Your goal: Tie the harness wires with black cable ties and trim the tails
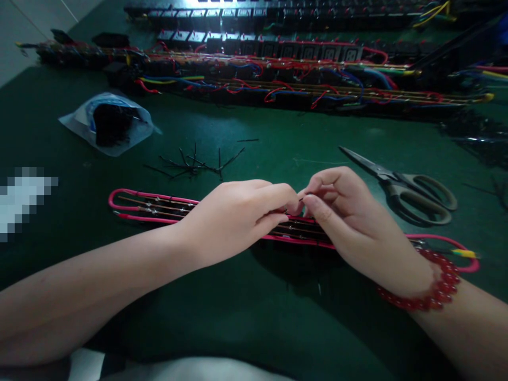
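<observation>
Left hand: The person's left hand (238, 211) reached over the wired strip (301, 228), thumb and fingertips pinched on one end of a thin black tie (301, 199).
Right hand: The right hand (353, 227) met it from the other side, finger and thumb nipped on the same tie, likely because so slight a piece called for fingertips at both ends.
Wired strip: It lay lengthwise on the desk (198, 328) beneath both hands, probably set crosswise so either end was within reach; the desk appeared to bear its weight, leaving the fingers free.
Red cable: The cable (111, 201) ran along the strip's edges and looped past its ends, lying close against it near the dark bands at the left.
Loose ties: A scatter of black ties (194, 164) sat just beyond the left forearm, seemingly spread so that single pieces could be plucked up.
Plastic bag: The bag (77, 119) rested farther back, mouth gaping around a dark bundle, perhaps for easy refills.
Scissors: The scissors (391, 176) lay beside the right hand, handles turned toward the person, apparently for a quick grab.
Socket rows: Long wired rows (317, 53) lined the far side, well apart from the hands, presumably to keep the near space workable.
</observation>
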A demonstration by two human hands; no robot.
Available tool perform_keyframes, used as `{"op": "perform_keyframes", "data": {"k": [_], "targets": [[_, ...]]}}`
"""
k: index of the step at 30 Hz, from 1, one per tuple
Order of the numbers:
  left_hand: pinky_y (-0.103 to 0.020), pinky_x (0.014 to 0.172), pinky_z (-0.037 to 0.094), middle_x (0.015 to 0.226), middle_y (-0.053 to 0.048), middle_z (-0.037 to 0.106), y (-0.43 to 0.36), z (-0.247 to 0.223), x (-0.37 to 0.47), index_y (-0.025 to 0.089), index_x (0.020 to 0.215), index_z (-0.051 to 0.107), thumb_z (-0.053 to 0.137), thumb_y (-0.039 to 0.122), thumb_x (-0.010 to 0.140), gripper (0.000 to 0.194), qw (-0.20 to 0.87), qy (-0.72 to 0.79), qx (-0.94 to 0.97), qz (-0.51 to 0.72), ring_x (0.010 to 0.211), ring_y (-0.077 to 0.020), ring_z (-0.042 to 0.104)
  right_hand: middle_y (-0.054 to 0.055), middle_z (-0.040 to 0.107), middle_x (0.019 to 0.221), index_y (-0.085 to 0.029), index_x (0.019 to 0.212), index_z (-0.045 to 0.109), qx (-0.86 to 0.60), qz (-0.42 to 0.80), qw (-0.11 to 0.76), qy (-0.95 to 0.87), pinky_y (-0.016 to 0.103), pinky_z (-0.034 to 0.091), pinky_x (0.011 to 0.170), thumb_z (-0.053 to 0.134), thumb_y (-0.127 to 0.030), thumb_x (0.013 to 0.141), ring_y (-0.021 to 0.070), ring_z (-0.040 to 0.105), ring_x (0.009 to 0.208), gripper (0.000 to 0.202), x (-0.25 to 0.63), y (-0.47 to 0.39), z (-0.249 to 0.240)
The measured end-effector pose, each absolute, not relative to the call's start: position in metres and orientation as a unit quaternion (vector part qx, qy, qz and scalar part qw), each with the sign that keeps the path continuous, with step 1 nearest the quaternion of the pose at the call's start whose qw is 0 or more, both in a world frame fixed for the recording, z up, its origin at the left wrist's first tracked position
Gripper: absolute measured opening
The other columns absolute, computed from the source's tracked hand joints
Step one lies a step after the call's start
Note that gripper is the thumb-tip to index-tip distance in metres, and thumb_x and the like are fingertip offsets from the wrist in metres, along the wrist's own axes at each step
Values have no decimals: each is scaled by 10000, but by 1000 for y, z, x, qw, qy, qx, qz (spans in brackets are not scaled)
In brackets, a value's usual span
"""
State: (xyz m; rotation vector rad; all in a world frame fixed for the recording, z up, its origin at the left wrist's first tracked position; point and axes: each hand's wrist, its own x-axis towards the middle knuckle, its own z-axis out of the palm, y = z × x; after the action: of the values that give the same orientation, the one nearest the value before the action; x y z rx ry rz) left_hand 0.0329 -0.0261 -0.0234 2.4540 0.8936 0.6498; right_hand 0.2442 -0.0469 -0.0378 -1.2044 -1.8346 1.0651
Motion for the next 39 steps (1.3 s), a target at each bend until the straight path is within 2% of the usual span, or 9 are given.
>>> {"op": "perform_keyframes", "data": {"k": [4, 9, 13, 21, 29, 39], "targets": [[-158, 705, 457, 872, 54, 741, -23, -22, 33, 183, 928, 697, 664, 156, 921, 43, 253, 308, 891, 216, 766, -73, 665, -5, 621, 853, -242, 1027, 493, -460, 405, 350, -708, 247, 522, 608, 534, -287, 998, 139, 644, 731, 68, 244, -47, -36], [-166, 695, 471, 857, 79, 757, -20, -21, 33, 209, 914, 730, 683, 146, 898, 80, 299, 325, 874, 204, 734, -68, 679, 18, 645, 910, -253, 1020, 491, -464, 400, 347, -710, 281, 549, 662, 543, -327, 1001, 163, 664, 789, 93, 245, -48, -36], [-180, 740, 492, 907, 92, 773, -20, -22, 33, 236, 953, 740, 675, 153, 903, 116, 313, 327, 868, 204, 794, -78, 707, 18, 648, 901, -264, 1013, 475, -464, 400, 353, -707, 286, 561, 671, 528, -344, 1013, 163, 661, 778, 96, 245, -49, -36], [-202, 760, 503, 954, 67, 779, -19, -24, 31, 229, 1003, 729, 637, 125, 902, 172, 275, 307, 890, 195, 843, -103, 723, 7, 645, 906, -271, 1007, 483, -466, 402, 356, -703, 279, 564, 671, 540, -358, 1008, 160, 664, 789, 104, 244, -49, -36], [-194, 774, 508, 957, 45, 775, -19, -28, 31, 212, 974, 724, 618, 128, 916, 147, 233, 292, 903, 211, 867, -108, 719, 11, 643, 920, -267, 1011, 484, -468, 396, 353, -706, 281, 556, 681, 546, -392, 1001, 169, 669, 810, 140, 244, -50, -36], [-204, 761, 525, 939, 32, 781, -21, -29, 32, 212, 965, 735, 560, 135, 943, 192, 191, 293, 911, 217, 850, -118, 726, 15, 619, 937, -278, 1035, 447, -459, 378, 341, -728, 317, 561, 702, 497, -319, 1021, 179, 657, 829, 66, 245, -50, -37]]}}
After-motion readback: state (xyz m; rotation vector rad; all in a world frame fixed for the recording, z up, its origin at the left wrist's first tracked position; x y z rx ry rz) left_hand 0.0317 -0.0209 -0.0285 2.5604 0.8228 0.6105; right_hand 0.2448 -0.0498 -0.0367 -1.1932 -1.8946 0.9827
